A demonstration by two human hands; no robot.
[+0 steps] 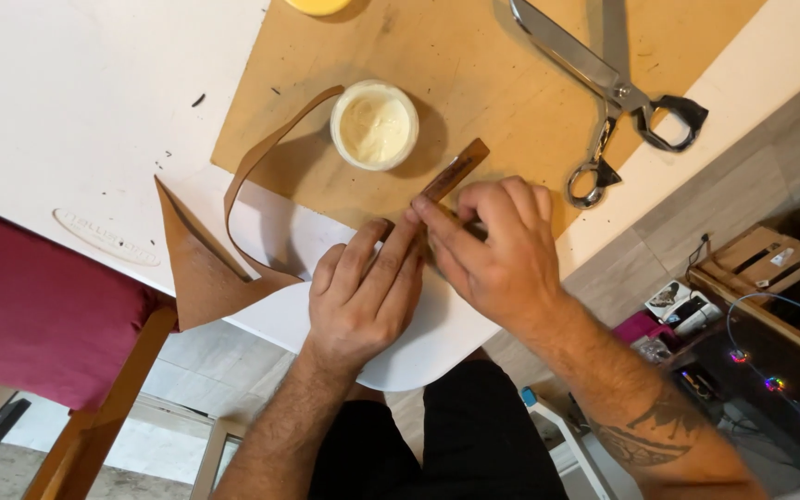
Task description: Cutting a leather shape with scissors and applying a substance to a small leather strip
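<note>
My left hand (pixel 368 292) lies flat, fingers pressing down on a narrow brown leather strip (pixel 456 171) at the edge of a tan board (pixel 474 65). My right hand (pixel 497 245) pinches the same strip right beside the left fingertips. The strip's far end sticks out beyond both hands toward an open jar of cream-coloured paste (pixel 374 125). A larger brown leather piece (pixel 201 264), with a thin curling band rising from it, lies to the left of my left hand on the white table (pixel 76 102).
Large metal scissors (pixel 613 93) with black handles lie on the board at the upper right. A yellow lid (pixel 318 6) peeks in at the top edge. A red-cushioned chair (pixel 30 315) stands at the left. Boxes and coloured lights clutter the floor at right.
</note>
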